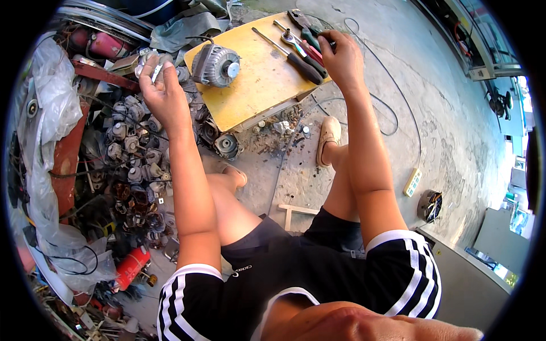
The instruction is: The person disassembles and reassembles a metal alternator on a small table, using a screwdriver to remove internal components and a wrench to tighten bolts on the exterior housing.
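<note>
My left hand [166, 99] is raised over the scrap heap, its fingers and thumb closed around a small silvery piece [156, 73] whose kind I cannot make out. My right hand [343, 58] hangs at the right edge of a yellow board-topped stand [244, 105], fingers curled, beside the tool handles. What its fingertips hold, if anything, is hidden. A grey finned electric motor [219, 66] with a round shaft end sits on the stand's left side. On the right lie a screwdriver [305, 67] with a black handle, a ratchet wrench [289, 37] and pliers [298, 20].
Left of me, small motor parts [133, 139] are heaped beside clear plastic sheeting [54, 91] and a red cylinder [132, 267]. A cable [398, 85] crosses the concrete floor to a power strip [412, 182]. Debris [284, 128] lies before the stand, near my feet.
</note>
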The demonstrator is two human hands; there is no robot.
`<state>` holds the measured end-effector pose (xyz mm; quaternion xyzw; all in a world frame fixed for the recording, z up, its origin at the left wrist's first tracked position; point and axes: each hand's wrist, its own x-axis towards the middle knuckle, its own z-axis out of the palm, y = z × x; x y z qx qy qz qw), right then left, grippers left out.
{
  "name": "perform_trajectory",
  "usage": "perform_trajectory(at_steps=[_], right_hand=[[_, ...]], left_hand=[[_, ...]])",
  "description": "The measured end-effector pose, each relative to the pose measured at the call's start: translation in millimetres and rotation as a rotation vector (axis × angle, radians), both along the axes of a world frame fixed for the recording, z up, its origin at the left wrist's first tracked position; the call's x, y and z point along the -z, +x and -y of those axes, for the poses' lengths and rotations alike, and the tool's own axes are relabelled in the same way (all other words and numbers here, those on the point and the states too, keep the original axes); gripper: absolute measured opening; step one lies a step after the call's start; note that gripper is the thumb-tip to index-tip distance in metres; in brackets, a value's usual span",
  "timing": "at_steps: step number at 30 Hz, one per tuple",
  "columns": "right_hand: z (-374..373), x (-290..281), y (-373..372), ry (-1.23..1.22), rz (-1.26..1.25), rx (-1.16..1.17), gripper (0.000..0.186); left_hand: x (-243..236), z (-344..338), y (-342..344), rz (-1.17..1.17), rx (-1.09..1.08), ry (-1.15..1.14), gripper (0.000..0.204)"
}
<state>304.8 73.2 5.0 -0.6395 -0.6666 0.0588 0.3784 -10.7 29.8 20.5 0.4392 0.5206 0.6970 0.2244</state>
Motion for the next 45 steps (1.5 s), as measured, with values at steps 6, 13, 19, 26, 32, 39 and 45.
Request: perform_trajectory(at_steps=[6, 13, 19, 26, 32, 39, 45], right_hand=[[-0.1, 8.7, -5.5, -0.214, 0.366, -0.016, 0.019], [7.3, 9.6, -18.5, -0.268, 0.451, 0.045, 0.017], [16.1, -8.6, 4.6, -0.348, 0.437, 0.086, 0.021], [23.3, -14.9, 21.6, -0.685, 0.298, 0.072, 0.03], [21.1, -11.5, 16.5, -0.691, 0.293, 0.08, 0.029], [20.5, -4.7, 22.2, -0.654, 0.2, 0.004, 0.03], [18.2, -4.7, 18.2, -0.661, 0.188, -0.06, 0.035]], left_hand=[[-4.2, 4.1, 4.1, 0.074, 0.015, -0.011, 0.035], [-6.9, 6.8, 10.5, 0.108, 0.019, -0.044, 0.035], [-5.9, 5.7, 7.3, 0.095, 0.02, -0.043, 0.034], [0.0, 1.5, 7.4, 0.068, 0.024, -0.031, 0.035], [-0.8, 0.8, 14.8, 0.06, 0.021, -0.065, 0.035], [-3.3, 1.7, 22.3, 0.064, 0.036, -0.076, 0.034], [-6.2, 4.4, 24.3, 0.048, 0.031, -0.086, 0.031]])
